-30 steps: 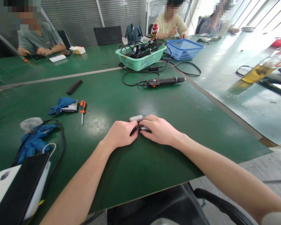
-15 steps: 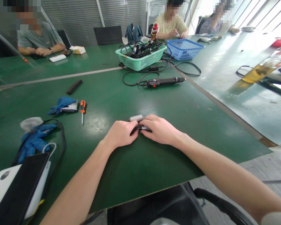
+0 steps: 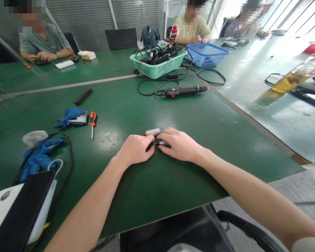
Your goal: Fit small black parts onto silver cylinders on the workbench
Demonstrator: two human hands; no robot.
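My left hand (image 3: pixel 134 150) and my right hand (image 3: pixel 180 145) meet near the middle of the green-topped table (image 3: pixel 147 185). Between their fingers they grip a small dark metal-and-plastic part (image 3: pixel 161 142), partly hidden by the fingers. A short silver cylinder (image 3: pixel 152 132) lies just beyond my fingertips, touching or nearly touching my right hand. An orange-handled screwdriver (image 3: pixel 92 124) lies to the left of my hands.
An electric screwdriver (image 3: pixel 185 91) and its black cables lie ahead. Beyond them stand a green basket (image 3: pixel 158 66) full of tools and a blue basket (image 3: pixel 206 55). Blue gloves (image 3: pixel 38 157), a black bar (image 3: pixel 83 96) and a white device (image 3: pixel 13 210) lie left. Co-workers sit across the table.
My hands have barely moved and keep the same hold on the dark part. The silver cylinder stays in the same spot.
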